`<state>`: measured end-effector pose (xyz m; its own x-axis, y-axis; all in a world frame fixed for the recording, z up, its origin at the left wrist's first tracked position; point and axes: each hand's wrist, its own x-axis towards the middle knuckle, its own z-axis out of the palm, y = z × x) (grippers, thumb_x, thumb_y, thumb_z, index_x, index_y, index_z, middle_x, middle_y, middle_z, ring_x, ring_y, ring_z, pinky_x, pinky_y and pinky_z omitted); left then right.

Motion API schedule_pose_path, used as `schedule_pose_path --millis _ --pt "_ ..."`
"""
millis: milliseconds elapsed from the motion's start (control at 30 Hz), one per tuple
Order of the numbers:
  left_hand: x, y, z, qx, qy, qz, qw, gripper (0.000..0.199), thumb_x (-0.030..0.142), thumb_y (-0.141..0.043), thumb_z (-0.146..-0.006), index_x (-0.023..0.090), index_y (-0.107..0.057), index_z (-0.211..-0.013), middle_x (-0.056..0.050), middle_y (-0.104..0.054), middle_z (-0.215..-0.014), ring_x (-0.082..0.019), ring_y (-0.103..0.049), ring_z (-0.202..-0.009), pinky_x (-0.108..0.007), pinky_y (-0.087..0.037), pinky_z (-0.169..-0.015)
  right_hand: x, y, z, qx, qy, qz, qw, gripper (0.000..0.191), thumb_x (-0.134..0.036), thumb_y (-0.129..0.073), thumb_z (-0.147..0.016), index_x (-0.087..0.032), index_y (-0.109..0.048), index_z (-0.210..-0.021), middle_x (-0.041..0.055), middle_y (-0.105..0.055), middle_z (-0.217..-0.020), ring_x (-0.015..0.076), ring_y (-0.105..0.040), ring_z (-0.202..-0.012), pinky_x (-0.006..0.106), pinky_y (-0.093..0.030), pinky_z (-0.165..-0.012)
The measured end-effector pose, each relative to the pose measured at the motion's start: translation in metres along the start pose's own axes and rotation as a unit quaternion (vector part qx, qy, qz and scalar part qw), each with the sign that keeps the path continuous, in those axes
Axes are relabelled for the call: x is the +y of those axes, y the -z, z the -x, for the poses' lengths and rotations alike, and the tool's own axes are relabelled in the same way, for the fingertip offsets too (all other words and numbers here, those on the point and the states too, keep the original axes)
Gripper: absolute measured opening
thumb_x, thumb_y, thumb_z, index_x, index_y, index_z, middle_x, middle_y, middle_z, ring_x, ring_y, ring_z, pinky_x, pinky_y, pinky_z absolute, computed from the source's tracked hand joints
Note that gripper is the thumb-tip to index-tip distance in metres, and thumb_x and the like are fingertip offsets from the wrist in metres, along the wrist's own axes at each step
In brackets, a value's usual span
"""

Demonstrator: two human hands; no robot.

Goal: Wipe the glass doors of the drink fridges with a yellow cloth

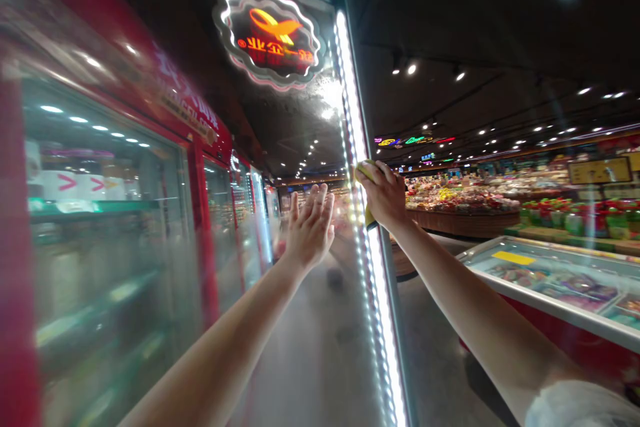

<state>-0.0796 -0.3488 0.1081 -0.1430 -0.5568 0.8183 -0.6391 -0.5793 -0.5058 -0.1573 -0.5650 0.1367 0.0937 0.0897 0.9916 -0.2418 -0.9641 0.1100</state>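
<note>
A glass cooler door stands swung open in front of me, with a bright LED strip along its right edge. My left hand is raised at the glass, palm forward with fingers stretched out, and holds nothing. At the strip, my right hand grips a yellow cloth and presses it against the door's edge. Part of the cloth hangs below the hand; the rest is hidden by the fingers. A glowing scalloped sign with an orange logo sits high on the glass, its lettering mirrored.
Red-framed coolers with stocked shelves run along the left. On the right is a chest freezer with a glass top and packed goods. Behind it stand a produce display and a row of bottles. The left side is motion-blurred.
</note>
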Motion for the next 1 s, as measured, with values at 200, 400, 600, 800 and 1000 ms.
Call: schedule_pose_path --millis 200,400,600,800,1000 --pt "0.013 -0.004 -0.013 0.015 -0.004 -0.005 1.000 0.068 0.025 -0.062 -0.092 0.020 -0.040 -0.156 -0.017 -0.032 -0.168 -0.032 -0.021 -0.159 -0.062 -0.010 -0.129 0.018 0.008 -0.086 0.015 -0.006 -0.051 0.999 0.044 -0.019 -0.047 -0.100 -0.035 -0.067 -0.136 0.0018 -0.059 -0.149 0.0313 -0.045 -0.137 0.049 -0.045 -0.105" --pt "0.020 -0.011 -0.021 0.066 -0.001 -0.012 0.998 0.069 0.025 -0.065 -0.091 0.022 -0.039 -0.154 -0.018 -0.032 -0.168 -0.031 -0.022 -0.159 -0.063 -0.010 -0.129 0.033 0.008 -0.146 0.034 0.025 -0.090 0.995 0.043 -0.016 -0.049 -0.095 -0.029 -0.073 -0.129 0.0032 -0.062 -0.144 0.0325 -0.044 -0.134 0.050 -0.047 -0.108" --pt "0.023 -0.014 -0.024 0.069 0.002 0.009 0.998 0.079 0.023 -0.064 -0.091 0.024 -0.027 -0.160 -0.017 -0.027 -0.170 -0.031 -0.016 -0.160 -0.063 -0.003 -0.129 0.037 0.016 -0.098 -0.003 0.102 -0.100 0.990 0.042 -0.014 -0.055 -0.090 -0.026 -0.075 -0.124 0.0045 -0.060 -0.147 0.0332 -0.042 -0.136 0.053 -0.042 -0.114" --pt "0.030 -0.009 -0.022 0.043 0.007 0.026 0.999 0.072 0.022 -0.060 -0.093 0.022 -0.032 -0.159 -0.017 -0.027 -0.170 -0.031 -0.014 -0.160 -0.064 -0.001 -0.129 0.025 0.022 0.014 -0.046 0.111 -0.099 0.988 0.045 -0.017 -0.055 -0.093 -0.030 -0.070 -0.133 0.0032 -0.058 -0.150 0.0307 -0.037 -0.143 0.049 -0.040 -0.116" --pt "0.036 0.003 -0.014 0.007 0.000 0.029 1.000 0.070 0.022 -0.058 -0.093 0.020 -0.034 -0.158 -0.017 -0.029 -0.169 -0.033 -0.018 -0.160 -0.067 -0.007 -0.129 0.013 0.026 0.093 -0.083 0.147 -0.028 0.985 0.041 -0.029 -0.055 -0.099 -0.033 -0.065 -0.139 0.0031 -0.059 -0.151 0.0314 -0.042 -0.143 0.048 -0.042 -0.107"
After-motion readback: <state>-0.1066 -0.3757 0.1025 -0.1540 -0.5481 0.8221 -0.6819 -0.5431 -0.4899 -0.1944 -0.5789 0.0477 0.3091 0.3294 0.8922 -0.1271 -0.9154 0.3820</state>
